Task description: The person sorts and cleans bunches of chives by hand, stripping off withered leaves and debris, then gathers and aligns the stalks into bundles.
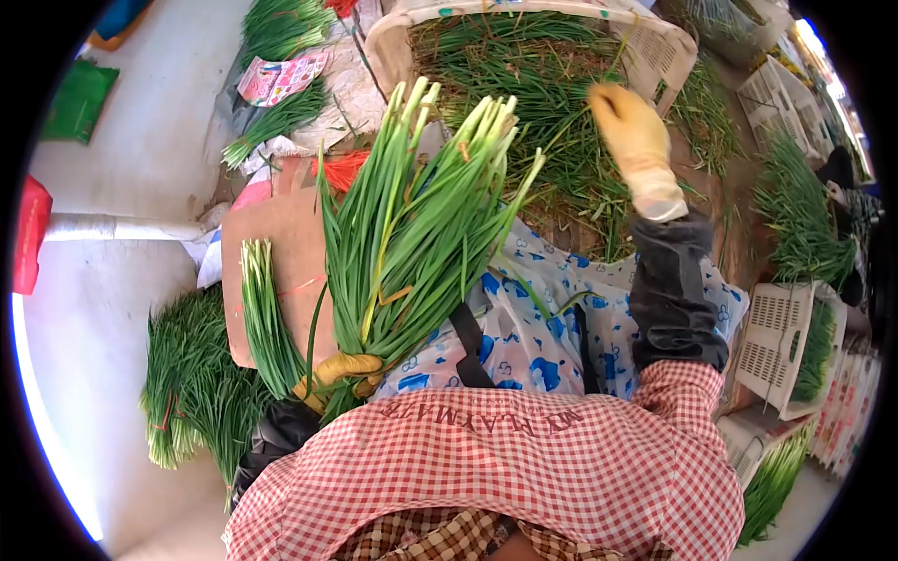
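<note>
My left hand [344, 374], in a yellow glove, is wrapped round the lower, leafy end of a large bunch of garlic chives [402, 234]. The bunch fans upward, its pale cut ends at the top and a few yellowed blades among the green. My right hand [631, 140], in a pale yellow glove, is raised over the loose chive litter with its fingers closed. Whether a thin blade is pinched in them cannot be made out. Beside my left hand, a smaller bunch of chives [267, 309] lies on a brown board [253, 341].
A white plastic crate [388, 56] at the top holds loose chives and dry scraps. Orange-red ties [342, 170] lie behind the board. More chive bundles [187, 374] rest at left. White crates [772, 346] stand at right. A blue-patterned plastic apron [552, 323] covers my lap.
</note>
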The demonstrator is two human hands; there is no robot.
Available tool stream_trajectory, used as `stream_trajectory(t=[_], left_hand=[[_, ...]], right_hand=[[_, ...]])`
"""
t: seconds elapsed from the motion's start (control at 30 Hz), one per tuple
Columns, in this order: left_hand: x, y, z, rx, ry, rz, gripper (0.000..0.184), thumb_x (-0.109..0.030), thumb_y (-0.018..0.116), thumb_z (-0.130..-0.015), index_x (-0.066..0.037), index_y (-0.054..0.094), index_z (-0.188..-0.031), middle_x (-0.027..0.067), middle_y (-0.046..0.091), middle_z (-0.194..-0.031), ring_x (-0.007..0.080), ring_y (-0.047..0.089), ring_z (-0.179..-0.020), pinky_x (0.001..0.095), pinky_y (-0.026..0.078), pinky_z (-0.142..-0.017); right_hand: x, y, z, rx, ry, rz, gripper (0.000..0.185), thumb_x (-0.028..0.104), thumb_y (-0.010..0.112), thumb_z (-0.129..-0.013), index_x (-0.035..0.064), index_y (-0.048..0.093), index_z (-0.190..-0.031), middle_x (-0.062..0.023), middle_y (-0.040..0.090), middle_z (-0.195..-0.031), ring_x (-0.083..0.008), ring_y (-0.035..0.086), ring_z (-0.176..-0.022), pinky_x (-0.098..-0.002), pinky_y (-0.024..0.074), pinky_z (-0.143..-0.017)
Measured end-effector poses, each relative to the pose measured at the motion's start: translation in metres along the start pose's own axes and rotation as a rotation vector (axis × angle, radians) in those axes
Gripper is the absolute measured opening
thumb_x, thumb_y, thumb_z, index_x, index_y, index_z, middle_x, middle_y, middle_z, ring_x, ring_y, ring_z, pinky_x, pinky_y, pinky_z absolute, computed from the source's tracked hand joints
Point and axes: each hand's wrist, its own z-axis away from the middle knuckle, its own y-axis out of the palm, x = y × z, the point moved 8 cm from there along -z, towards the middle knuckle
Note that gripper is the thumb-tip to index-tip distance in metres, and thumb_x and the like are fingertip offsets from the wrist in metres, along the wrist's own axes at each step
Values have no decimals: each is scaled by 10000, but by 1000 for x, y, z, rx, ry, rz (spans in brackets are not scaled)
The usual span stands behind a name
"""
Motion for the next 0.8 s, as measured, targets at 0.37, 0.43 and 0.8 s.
stream_trajectory(t=[0.37,0.43,0.8], left_hand=[[-14,20,-9,-96,-39,-148,264,-178,720,-827,-62,620,-1042,36,605,-758,102,526,-582,233,398,-494],[-6,13,-8,-85,-60,-126,306,-179,723,-821,-67,621,-1087,25,613,-789,104,529,-611,239,412,-535],[-21,36,-7,18,10,-53,447,-122,759,-791,-42,586,-1195,38,636,-886,111,576,-705,239,469,-584]], right_hand=[[157,99,84,571,-798,-70,127,245,655,-787,147,646,-867,-45,597,-901,-252,581,-929,-390,457,-817],[155,95,94,564,-773,-103,116,229,653,-784,150,634,-866,-54,585,-901,-264,576,-917,-395,449,-808],[125,77,119,337,-584,-477,144,203,602,-880,70,615,-935,-48,602,-798,-251,595,-765,-367,476,-701]])
